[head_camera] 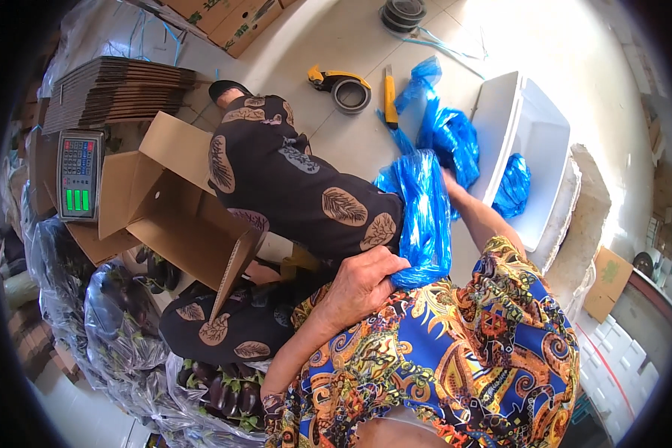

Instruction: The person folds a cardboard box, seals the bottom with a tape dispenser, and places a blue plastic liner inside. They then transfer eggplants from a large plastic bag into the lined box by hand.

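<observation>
My left hand point(364, 280) grips the near edge of a bunch of blue plastic bags point(425, 218) beside my thigh. My right hand point(449, 182) reaches in behind that plastic; its fingers are hidden, so its hold cannot be made out. More crumpled blue plastic point(453, 134) lies just beyond it on the floor. Between my legs, in black leaf-patterned trousers, an open cardboard box point(190, 241) stands tilted, flaps spread; its visible inside is bare. Purple eggplants point(232, 392) lie in clear plastic bags point(129, 347) along my left side.
A digital scale's keypad panel point(79, 176) stands left of the box, before stacked flattened cartons point(117, 92). On the floor ahead lie a yellow tape dispenser point(344, 87), a utility knife point(390, 98) and tape rolls point(403, 14). White foam boxes point(543, 117) stand at right, one holding blue plastic.
</observation>
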`<action>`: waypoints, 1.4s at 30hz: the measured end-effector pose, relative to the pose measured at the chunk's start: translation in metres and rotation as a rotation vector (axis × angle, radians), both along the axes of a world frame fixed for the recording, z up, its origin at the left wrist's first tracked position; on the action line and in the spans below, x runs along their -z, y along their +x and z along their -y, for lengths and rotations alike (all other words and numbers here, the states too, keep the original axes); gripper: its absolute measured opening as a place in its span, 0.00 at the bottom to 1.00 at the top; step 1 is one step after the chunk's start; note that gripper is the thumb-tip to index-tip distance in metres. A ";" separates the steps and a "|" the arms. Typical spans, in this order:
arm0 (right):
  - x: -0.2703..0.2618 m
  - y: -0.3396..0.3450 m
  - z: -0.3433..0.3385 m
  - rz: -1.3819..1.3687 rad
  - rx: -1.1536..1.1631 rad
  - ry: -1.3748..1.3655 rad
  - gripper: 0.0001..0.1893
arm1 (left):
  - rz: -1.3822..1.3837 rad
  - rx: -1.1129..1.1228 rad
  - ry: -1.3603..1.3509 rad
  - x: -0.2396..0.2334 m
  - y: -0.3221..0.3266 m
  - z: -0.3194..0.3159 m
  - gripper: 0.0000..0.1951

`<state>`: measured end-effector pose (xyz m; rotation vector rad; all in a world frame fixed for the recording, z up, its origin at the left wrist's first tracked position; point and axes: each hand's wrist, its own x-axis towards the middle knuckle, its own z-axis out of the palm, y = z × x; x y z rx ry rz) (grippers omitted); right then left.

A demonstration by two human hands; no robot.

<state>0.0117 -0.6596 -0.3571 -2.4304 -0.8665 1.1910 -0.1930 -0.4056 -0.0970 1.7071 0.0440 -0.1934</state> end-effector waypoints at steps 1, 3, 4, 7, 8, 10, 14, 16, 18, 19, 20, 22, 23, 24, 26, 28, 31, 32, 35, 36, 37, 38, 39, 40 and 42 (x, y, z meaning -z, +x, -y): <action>-0.010 -0.011 -0.004 -0.113 -0.070 -0.001 0.14 | -0.002 -0.001 0.004 -0.001 -0.001 0.000 0.13; -0.032 -0.033 -0.007 -0.284 -0.170 -0.043 0.14 | 0.008 0.015 -0.001 -0.005 -0.002 0.001 0.13; -0.041 -0.041 -0.011 -0.345 -0.217 -0.057 0.14 | 0.023 -0.006 0.001 -0.006 -0.003 0.001 0.13; -0.058 -0.039 -0.026 -0.334 -0.259 -0.097 0.15 | 0.014 -0.038 -0.009 -0.010 -0.009 -0.001 0.13; -0.061 -0.033 -0.034 -0.260 -0.245 -0.116 0.15 | -0.012 -0.051 -0.022 -0.011 -0.012 -0.003 0.13; -0.064 -0.014 -0.052 0.001 -0.157 -0.145 0.15 | -0.015 -0.059 -0.019 -0.015 -0.018 -0.011 0.13; -0.040 0.036 -0.077 0.568 -0.105 -0.003 0.25 | -0.001 -0.139 -0.001 -0.034 -0.024 -0.035 0.14; -0.024 0.041 -0.080 0.616 -0.187 0.060 0.30 | 0.029 -0.202 0.058 -0.049 -0.032 -0.051 0.16; -0.009 0.047 -0.072 0.156 -0.317 -0.377 0.22 | 0.066 -0.268 0.189 -0.062 -0.037 -0.067 0.17; 0.011 0.055 -0.044 0.119 -0.484 -0.310 0.18 | 0.114 -0.298 0.260 -0.070 -0.036 -0.074 0.18; 0.030 0.058 -0.030 0.080 -0.658 -0.235 0.15 | 0.149 -0.367 0.327 -0.079 -0.038 -0.084 0.19; -0.041 0.043 -0.089 0.179 -0.358 -0.259 0.15 | 0.217 -0.497 0.539 -0.088 -0.053 -0.110 0.14; -0.055 0.049 -0.090 0.371 -0.224 0.069 0.17 | 0.233 -0.571 0.567 -0.091 -0.062 -0.121 0.11; -0.070 0.062 -0.104 0.364 -0.107 0.199 0.18 | 0.261 -0.594 0.581 -0.092 -0.065 -0.137 0.09; -0.147 0.058 -0.159 -0.154 0.272 0.414 0.22 | 0.215 -0.773 0.389 -0.076 -0.079 -0.156 0.10; -0.218 0.036 -0.191 -0.411 0.214 0.596 0.32 | 0.185 -0.861 0.273 -0.057 -0.081 -0.168 0.10; -0.263 -0.001 -0.210 -0.321 -0.030 0.779 0.44 | 0.072 -1.018 0.270 -0.060 -0.103 -0.172 0.10; -0.278 -0.012 -0.216 -0.100 -0.166 0.878 0.47 | 0.017 -1.009 0.352 -0.063 -0.104 -0.176 0.10; -0.317 -0.052 -0.232 0.265 -0.541 0.944 0.42 | 0.010 -1.056 0.344 -0.058 -0.116 -0.190 0.10; -0.318 -0.066 -0.239 0.266 -0.599 0.915 0.37 | 0.037 -1.087 0.249 -0.058 -0.121 -0.195 0.10; -0.314 -0.076 -0.244 0.278 -0.653 0.881 0.32 | 0.073 -1.108 0.147 -0.058 -0.121 -0.200 0.10; -0.303 -0.085 -0.250 0.297 -0.659 0.875 0.27 | 0.081 -1.115 0.047 -0.059 -0.120 -0.204 0.10; -0.290 -0.092 -0.256 0.315 -0.664 0.866 0.22 | 0.091 -1.127 0.049 -0.059 -0.121 -0.210 0.10; -0.282 -0.097 -0.264 0.335 -0.656 0.867 0.16 | 0.061 -1.152 0.042 -0.058 -0.125 -0.214 0.10; -0.288 -0.100 -0.274 0.343 -0.626 0.879 0.17 | 0.062 -1.173 -0.013 -0.053 -0.132 -0.222 0.10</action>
